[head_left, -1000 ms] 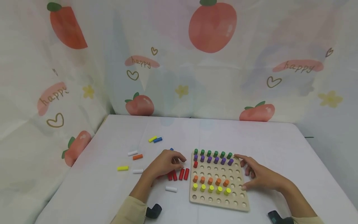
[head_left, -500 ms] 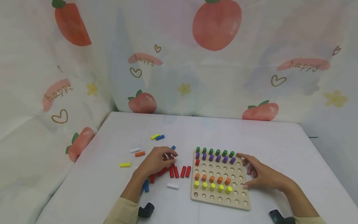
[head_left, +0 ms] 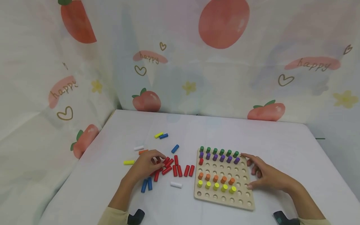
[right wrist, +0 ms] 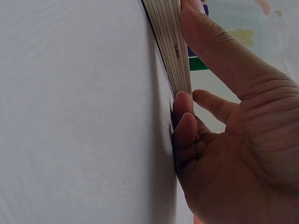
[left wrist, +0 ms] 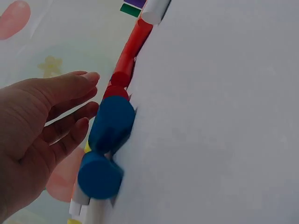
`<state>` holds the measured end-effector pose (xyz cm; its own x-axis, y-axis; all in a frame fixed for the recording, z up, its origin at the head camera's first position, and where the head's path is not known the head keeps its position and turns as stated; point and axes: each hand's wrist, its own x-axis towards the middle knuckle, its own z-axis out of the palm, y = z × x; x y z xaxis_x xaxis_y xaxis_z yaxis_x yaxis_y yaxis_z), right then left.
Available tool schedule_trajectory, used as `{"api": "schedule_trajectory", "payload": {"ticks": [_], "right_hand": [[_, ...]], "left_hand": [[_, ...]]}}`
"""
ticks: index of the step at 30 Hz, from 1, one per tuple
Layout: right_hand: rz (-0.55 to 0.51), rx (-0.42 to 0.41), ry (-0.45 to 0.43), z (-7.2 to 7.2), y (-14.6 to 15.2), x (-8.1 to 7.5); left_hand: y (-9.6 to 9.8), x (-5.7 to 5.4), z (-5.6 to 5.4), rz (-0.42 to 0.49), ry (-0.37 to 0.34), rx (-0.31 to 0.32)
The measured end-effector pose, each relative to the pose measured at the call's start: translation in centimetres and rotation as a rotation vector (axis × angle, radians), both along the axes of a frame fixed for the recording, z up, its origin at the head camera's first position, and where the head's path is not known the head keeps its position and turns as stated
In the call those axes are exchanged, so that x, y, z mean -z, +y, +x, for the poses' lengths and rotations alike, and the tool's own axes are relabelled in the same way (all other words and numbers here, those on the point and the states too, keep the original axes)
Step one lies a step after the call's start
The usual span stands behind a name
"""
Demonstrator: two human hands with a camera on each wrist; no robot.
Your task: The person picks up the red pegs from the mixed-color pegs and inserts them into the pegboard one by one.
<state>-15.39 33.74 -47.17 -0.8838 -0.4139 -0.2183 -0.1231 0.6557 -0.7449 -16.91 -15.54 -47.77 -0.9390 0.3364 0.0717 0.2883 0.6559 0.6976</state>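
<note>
"Red pegs [head_left: 179, 171] found?"
"Yep, left of the board [head_left: 218, 169]; probably light, stiff, best pinched mid-length. Nothing's seen held by half-parted left fingers [left wrist: 72, 137]; board's right edge is touched by loosely spread right fingers [right wrist: 183, 128]."

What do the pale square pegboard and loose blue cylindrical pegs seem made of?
Pale square pegboard: probably plywood, matte; the right wrist view shows stripes like stacked layers along its edge.
Blue cylindrical pegs: painted wood or plastic, unclear which; smooth, even colour, no visible grain.

wooden pegboard [head_left: 225, 171]: flat, partly filled | red pegs [head_left: 179, 171]: mostly loose, lying left of it
</note>
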Motion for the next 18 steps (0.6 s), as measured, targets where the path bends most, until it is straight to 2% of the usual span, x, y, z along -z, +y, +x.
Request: {"api": "schedule_trajectory", "payload": {"ticks": [5, 10, 18], "right_hand": [[0.000, 0.001, -0.003, -0.1, 0.0, 0.0], [-0.003, 0.010, -0.013, 0.0, 0.1, 0.2], [-0.003, -0.004, 0.001, 0.0, 0.1, 0.2]], "left_hand": [[-1.0, 0.1, 0.7, 0.041, 0.031, -0.031], [-1.6, 0.0, 1.1, 0.018, 0.048, -0.066], [-2.3, -0.3, 2.4, -0.024, -0.016, -0.133]]}}
